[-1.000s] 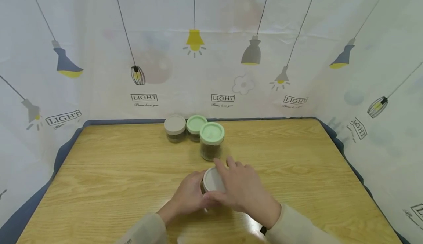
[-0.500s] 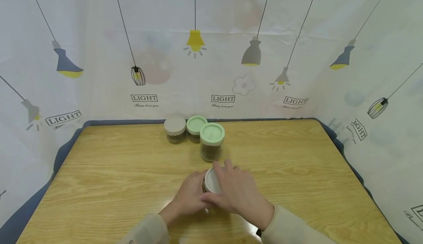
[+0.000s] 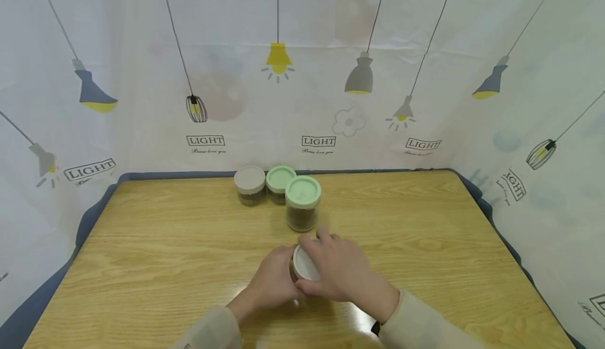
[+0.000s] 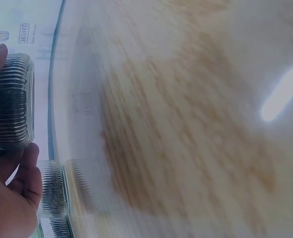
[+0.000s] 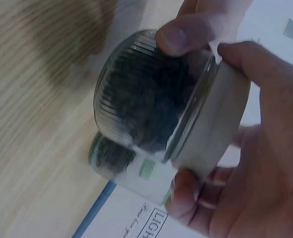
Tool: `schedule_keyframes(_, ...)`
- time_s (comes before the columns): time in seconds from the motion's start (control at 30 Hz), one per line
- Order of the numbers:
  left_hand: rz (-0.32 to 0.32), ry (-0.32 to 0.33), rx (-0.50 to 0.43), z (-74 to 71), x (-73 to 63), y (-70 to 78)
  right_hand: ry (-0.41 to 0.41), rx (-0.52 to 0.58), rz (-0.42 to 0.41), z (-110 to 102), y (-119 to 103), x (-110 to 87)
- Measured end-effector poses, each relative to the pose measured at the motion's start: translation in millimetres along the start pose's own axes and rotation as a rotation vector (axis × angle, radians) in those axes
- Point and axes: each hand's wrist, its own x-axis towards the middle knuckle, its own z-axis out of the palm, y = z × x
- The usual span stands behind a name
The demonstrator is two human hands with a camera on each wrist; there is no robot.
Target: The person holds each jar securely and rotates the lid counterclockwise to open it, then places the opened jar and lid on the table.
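Observation:
Near the front middle of the table, both hands are on one ribbed glass jar [image 5: 141,94] with dark contents and a whitish lid [image 3: 304,265]. The left hand [image 3: 271,278] grips the glass body; in the left wrist view its thumb and fingers reach round the jar [image 4: 17,104]. In the right wrist view the right hand [image 5: 265,144] clasps the lid [image 5: 220,114] by its edge, thumb and fingers on opposite sides. The lid sits on the glass. In that view the jar is held tilted above the wooden surface. From the head, the right hand [image 3: 342,270] covers part of the lid.
A taller jar with a green lid [image 3: 303,191] stands just beyond the hands. Behind it are a shorter green-lidded jar [image 3: 280,178] and a jar with a greyish lid [image 3: 250,181]. A lamp-printed cloth [image 3: 319,86] rises along the back and sides of the wooden table [image 3: 165,249].
The right hand's fingers have shifted over the lid, moving left across it, and are now more curled at its edge. The left hand holds the jar almost in place; the other jars stay put.

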Motion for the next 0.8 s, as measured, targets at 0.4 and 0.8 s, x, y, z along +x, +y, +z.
schedule_keyframes(0.4, -0.009, -0.064, -0.098, 0.1, 1.2, -0.2, -0.04, 0.044, -0.109, -9, 14, -4.6)
schedule_keyframes(0.8, 0.036, -0.009, -0.063, 2.5, 0.6, 0.0, -0.026, -0.066, 0.107, -12, -2, -7.2)
